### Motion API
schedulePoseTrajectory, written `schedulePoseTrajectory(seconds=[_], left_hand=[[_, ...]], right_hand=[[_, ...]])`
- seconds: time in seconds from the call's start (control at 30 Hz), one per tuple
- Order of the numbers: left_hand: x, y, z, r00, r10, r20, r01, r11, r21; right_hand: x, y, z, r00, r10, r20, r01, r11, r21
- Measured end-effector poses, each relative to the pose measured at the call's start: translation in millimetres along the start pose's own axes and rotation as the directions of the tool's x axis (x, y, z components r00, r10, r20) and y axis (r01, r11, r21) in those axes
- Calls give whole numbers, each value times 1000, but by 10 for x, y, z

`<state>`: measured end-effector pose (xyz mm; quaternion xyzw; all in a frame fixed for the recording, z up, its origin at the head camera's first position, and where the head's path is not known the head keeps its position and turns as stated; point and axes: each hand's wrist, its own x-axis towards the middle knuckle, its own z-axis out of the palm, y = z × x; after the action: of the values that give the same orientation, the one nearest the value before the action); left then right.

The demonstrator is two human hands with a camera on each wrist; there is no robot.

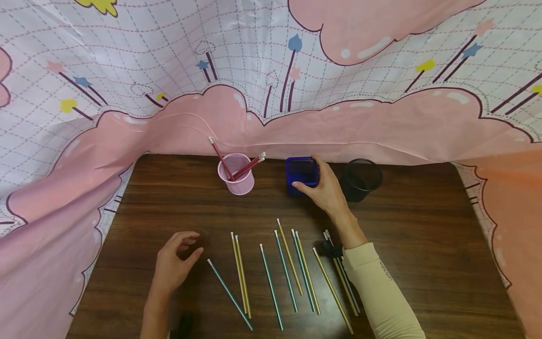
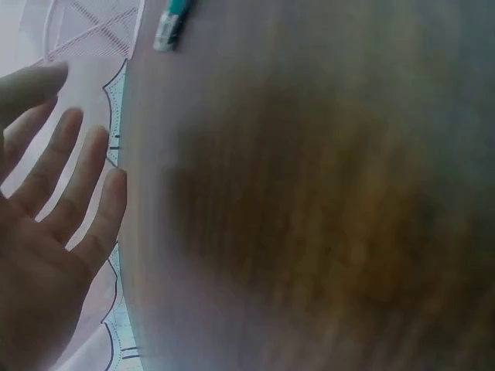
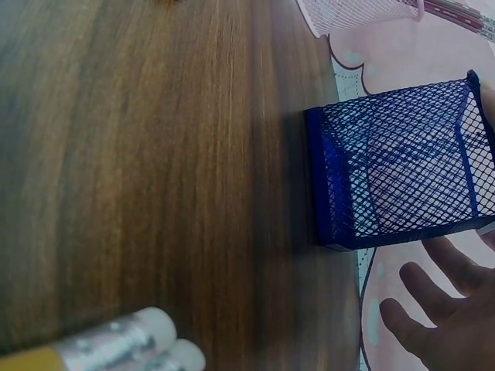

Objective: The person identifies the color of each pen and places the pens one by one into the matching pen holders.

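Observation:
My right hand (image 1: pixel 330 190) holds a square blue mesh pen holder (image 3: pixel 410 162) by its rim, thumb at the near side and index finger at the far right corner. The holder stands upright near the table's back edge, with no pencils seen in it. On the left, my left hand (image 1: pixel 171 261) hovers over the wood with fingers loosely bent and nothing in them. Closest to it lies a teal pencil (image 1: pixel 228 293). Several other teal and gold pencils (image 1: pixel 239 275) lie in a spread across the front, eraser ends pointing away.
A pink mesh cup (image 1: pixel 241 188) with several red pencils (image 1: pixel 250 166) stands left of the blue holder. Just right of my right hand is a black mesh cup (image 1: pixel 353 190). Behind the dark wooden table (image 1: pixel 423 245) hangs a patterned cloth (image 1: pixel 271 134).

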<state>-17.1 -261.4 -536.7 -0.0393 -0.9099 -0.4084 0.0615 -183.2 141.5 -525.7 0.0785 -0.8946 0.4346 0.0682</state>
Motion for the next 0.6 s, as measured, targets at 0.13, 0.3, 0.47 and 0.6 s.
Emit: schedulePoseTrajectory(seconds=[0.13,0.3,0.47,0.6], left_hand=[[-29,-16,32,997,35,71,-37,999,31],[-33,-18,44,991,74,116,-79,996,39],[-37,-16,41,981,82,174,-93,994,54],[-50,-17,31,969,59,239,-80,994,78]], right_hand=[[5,6,1,1000,-12,-3,12,1000,7],[14,10,-2,1000,-6,-1,6,1000,6],[14,11,-5,1000,-5,-1,5,1000,10],[13,18,9,1000,-2,1,2,1000,25]])
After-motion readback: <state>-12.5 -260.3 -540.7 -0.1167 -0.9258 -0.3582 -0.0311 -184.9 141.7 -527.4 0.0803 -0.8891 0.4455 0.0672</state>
